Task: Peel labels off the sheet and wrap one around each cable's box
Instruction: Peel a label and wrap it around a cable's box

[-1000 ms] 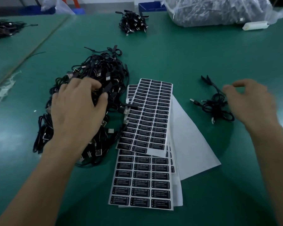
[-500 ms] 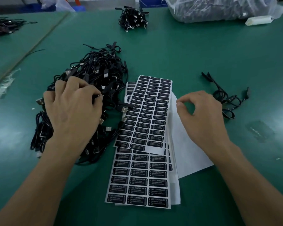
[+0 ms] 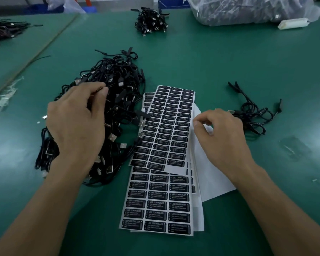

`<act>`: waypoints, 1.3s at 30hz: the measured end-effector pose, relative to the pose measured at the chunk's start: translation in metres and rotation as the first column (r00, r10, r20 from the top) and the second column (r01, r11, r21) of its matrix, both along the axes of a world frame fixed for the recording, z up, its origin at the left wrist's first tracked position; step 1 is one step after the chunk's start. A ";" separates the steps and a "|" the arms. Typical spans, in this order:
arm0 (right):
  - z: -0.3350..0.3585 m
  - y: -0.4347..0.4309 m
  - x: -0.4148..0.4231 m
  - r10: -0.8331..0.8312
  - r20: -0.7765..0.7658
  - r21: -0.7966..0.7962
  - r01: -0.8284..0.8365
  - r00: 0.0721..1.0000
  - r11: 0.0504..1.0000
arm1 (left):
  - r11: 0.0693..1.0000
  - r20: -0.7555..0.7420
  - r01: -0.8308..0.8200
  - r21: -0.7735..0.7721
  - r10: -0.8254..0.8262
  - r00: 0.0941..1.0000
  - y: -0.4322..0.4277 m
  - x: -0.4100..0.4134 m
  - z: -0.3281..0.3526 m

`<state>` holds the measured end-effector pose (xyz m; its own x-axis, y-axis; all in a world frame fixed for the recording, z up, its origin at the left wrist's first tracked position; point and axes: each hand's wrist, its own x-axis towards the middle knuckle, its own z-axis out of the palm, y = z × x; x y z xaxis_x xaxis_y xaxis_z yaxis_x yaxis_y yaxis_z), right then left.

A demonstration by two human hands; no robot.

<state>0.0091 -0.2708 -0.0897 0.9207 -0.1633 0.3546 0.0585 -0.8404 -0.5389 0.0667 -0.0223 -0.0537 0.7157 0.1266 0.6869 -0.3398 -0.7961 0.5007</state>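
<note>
A big tangled pile of black USB cables [image 3: 116,84] lies left of centre on the green table [image 3: 220,58]. My left hand [image 3: 76,124] rests on the pile, and its thumb and forefinger pinch a cable at the pile's upper part. Sheets of black "LED CONTROLLER" labels overlap in the middle: a top sheet [image 3: 172,126] and a lower sheet [image 3: 159,206]. My right hand [image 3: 222,139] hovers with curled fingers at the top sheet's right edge. Its forefinger tip touches that edge, the thumb stays apart, and nothing is between them.
A blank white backing sheet [image 3: 211,174] lies under my right wrist. Right of it sit a few loose cables [image 3: 251,117]. At the far side are a small cable bundle [image 3: 150,21], a plastic bag of cables [image 3: 248,10] and a white block [image 3: 292,24]. More cables [image 3: 2,30] lie far left.
My right hand left the loose cables on the right and moved left to the label sheet's edge. My left hand's fingers closed into a pinch on a cable in the pile.
</note>
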 end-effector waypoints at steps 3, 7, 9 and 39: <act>-0.002 -0.001 0.000 0.007 0.006 0.007 -0.008 1.000 1.000 | 0.975 -0.046 -0.032 0.221 0.043 0.998 -0.003 0.000 -0.003; -0.003 -0.002 0.001 0.029 -0.011 0.004 -0.029 1.000 1.000 | 0.930 -0.066 -0.055 0.362 0.084 0.994 -0.006 0.001 0.001; -0.004 -0.002 0.002 0.036 -0.008 0.009 -0.036 0.999 0.999 | 0.920 -0.086 -0.063 0.386 0.104 0.991 -0.008 0.002 0.004; -0.005 0.000 -0.001 0.048 0.005 0.062 -0.048 0.999 0.997 | 0.957 -0.091 -0.136 0.257 0.164 0.982 -0.012 -0.009 0.011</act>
